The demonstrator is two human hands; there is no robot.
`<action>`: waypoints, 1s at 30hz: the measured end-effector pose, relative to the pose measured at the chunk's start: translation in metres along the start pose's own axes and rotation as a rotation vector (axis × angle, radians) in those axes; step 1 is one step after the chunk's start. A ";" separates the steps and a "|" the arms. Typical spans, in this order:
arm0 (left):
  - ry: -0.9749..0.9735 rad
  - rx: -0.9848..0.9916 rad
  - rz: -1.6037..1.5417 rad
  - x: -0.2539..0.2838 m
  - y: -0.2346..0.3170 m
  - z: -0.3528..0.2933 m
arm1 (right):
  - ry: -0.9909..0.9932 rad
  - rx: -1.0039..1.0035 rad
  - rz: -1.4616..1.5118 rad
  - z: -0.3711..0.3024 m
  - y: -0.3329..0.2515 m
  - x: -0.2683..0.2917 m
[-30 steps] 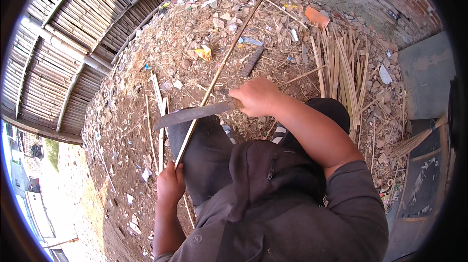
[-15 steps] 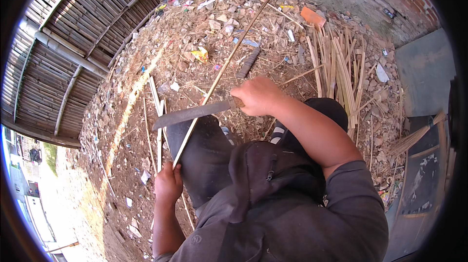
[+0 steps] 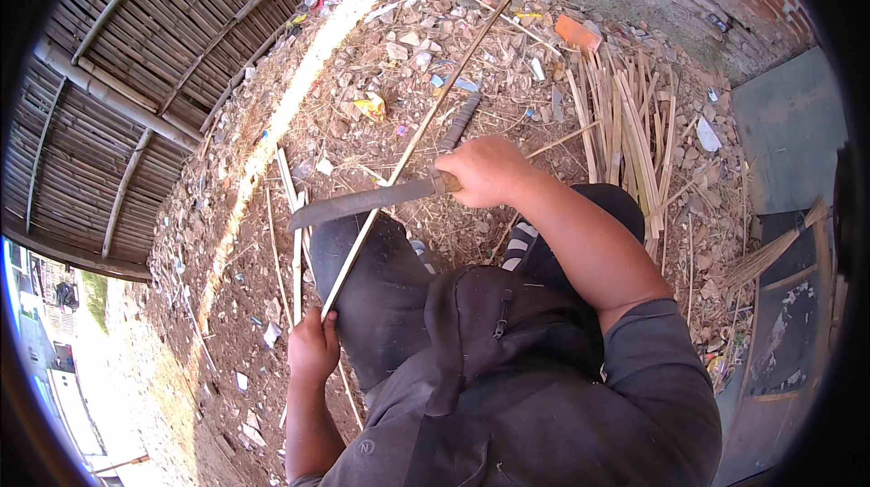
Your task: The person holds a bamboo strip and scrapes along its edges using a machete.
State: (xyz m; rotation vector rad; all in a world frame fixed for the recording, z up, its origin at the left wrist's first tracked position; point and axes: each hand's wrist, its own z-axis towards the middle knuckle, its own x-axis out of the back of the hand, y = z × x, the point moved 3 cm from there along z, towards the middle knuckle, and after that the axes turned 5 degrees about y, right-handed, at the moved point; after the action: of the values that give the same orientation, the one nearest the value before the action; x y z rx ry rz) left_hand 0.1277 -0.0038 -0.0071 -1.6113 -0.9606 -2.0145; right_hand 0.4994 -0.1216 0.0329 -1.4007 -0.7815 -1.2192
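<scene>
- Bare left hand, curled closed; left forearm directly behind its grip.
- Bare right hand, fisted, back uppermost; bent right arm slanting back and rightward from its grip.

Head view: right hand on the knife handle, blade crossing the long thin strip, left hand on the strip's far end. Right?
Not quite: the left hand is on the near end of the strip, as the head view shows. The right hand is on the knife handle, with the blade crossing the strip.
</scene>
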 end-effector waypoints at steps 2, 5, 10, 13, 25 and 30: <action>0.033 0.004 0.008 0.000 0.004 0.000 | -0.041 0.072 -0.080 0.000 0.002 0.001; 0.045 0.003 0.036 -0.004 -0.005 -0.002 | 0.095 -0.334 0.390 0.004 0.072 -0.013; 0.010 0.000 0.044 0.004 0.001 0.004 | 0.279 -0.533 0.462 -0.001 0.114 -0.005; -0.011 0.010 0.015 0.005 0.001 0.004 | 0.090 -0.305 0.252 -0.003 0.063 -0.005; -0.189 0.120 -0.253 0.012 -0.002 0.016 | 0.012 -0.289 0.277 0.008 0.068 -0.031; -0.204 0.115 -0.313 0.011 -0.007 0.013 | -0.123 0.022 0.007 0.005 -0.001 -0.010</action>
State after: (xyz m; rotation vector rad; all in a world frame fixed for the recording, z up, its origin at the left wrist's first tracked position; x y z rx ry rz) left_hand 0.1290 0.0121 0.0031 -1.7149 -1.4565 -1.9677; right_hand 0.4972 -0.1152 0.0241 -1.4698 -0.8713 -1.1234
